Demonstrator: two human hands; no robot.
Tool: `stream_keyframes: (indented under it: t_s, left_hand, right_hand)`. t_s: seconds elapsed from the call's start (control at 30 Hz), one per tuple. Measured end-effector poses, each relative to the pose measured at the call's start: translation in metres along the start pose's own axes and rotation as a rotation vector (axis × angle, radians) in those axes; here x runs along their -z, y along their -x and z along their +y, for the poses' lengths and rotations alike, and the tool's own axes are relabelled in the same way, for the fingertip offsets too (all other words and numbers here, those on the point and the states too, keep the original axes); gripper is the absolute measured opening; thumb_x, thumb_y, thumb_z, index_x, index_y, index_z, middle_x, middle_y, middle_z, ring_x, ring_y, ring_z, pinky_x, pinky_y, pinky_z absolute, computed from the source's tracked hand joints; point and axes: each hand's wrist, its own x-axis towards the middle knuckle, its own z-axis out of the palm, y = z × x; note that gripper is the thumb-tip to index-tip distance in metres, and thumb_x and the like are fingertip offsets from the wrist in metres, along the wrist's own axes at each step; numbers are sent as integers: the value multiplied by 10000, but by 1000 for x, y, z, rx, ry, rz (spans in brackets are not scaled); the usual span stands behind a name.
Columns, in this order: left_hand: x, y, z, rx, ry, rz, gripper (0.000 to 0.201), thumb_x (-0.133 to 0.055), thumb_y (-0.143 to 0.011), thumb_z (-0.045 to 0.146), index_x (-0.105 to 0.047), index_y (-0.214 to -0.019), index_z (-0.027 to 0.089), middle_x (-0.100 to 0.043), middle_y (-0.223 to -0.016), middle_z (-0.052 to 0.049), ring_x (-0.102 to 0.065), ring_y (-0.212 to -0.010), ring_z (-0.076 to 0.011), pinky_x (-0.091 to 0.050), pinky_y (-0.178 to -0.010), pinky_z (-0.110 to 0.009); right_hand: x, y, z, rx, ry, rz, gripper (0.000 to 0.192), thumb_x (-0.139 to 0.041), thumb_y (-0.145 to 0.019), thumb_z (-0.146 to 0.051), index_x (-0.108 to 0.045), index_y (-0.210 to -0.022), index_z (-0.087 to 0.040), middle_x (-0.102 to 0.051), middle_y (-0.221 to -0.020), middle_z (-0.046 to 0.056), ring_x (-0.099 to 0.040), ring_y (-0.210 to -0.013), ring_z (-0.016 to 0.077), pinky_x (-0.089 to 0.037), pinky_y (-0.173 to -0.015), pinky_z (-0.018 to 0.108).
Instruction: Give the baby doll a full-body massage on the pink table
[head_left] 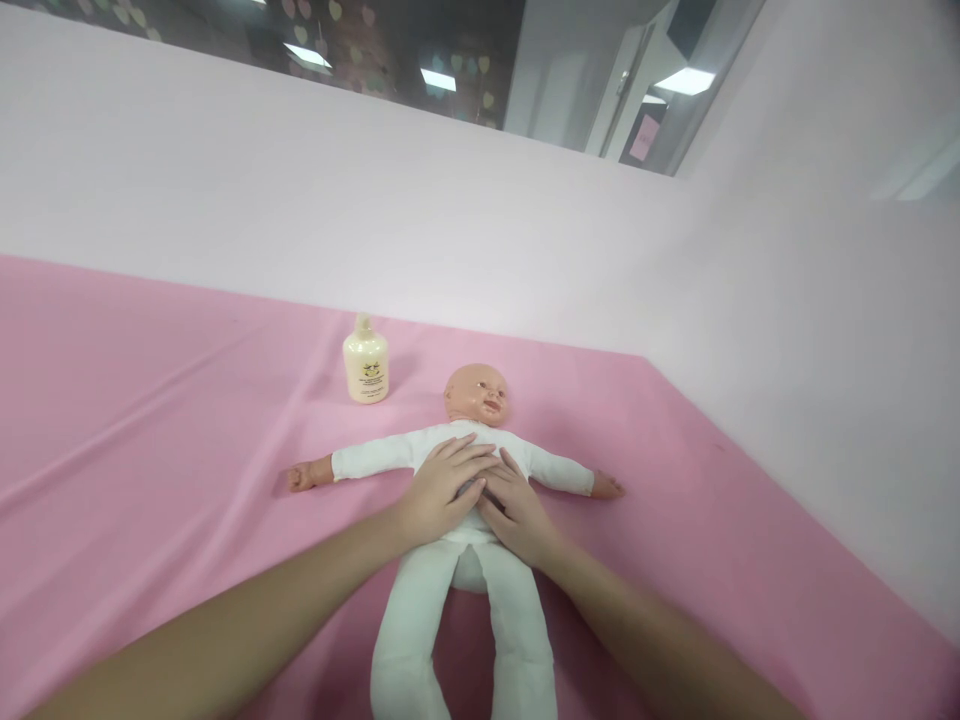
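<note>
A baby doll (516,590) with a white cloth body lies on its back on a pink sheet (187,440), arms spread to both sides and head turned to the right. My left hand (441,484) rests flat on the doll's chest and belly, fingers stretched out. From the other side, my right hand (519,506) lies on the torso with its fingers extended. The fingertips of both hands meet near the middle of the chest. A small dark patch shows between the hands; I cannot make out what it is.
A cream-coloured bottle (367,365) with a printed label stands upright beyond the doll's arm on the left. White walls (300,210) border the pink surface at the back and right. Above the back wall is a window (390,50) with ceiling lights reflected in it.
</note>
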Motion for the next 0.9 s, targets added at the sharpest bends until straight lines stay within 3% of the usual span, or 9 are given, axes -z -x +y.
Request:
stream_keyframes:
  t_s: [0.5,0.9]
  left_hand:
    - [1,0,1,11,7,-13,450,-430,-1067,267,-637,-1466,285,-599,-1572,-33,-425,-1556,-301,-340,-1286,-601]
    - [0,-1,0,4,7,-9,450,-426,-1065,258,-637,-1462,241,-602,-1568,-57,-428,-1555,-306,-341,-1284,-602]
  right_hand:
    - [-1,0,2,0,-19,5,302,-481,-1032,-188,-689,-1239,-260,-743,-1322,72,-624,-1356,239,-90,-1337,684]
    - [-1,0,2,13,9,20,302,-484,-1032,-172,-694,-1231,-260,-750,-1314,63,-642,-1345,234,-146,-1339,660]
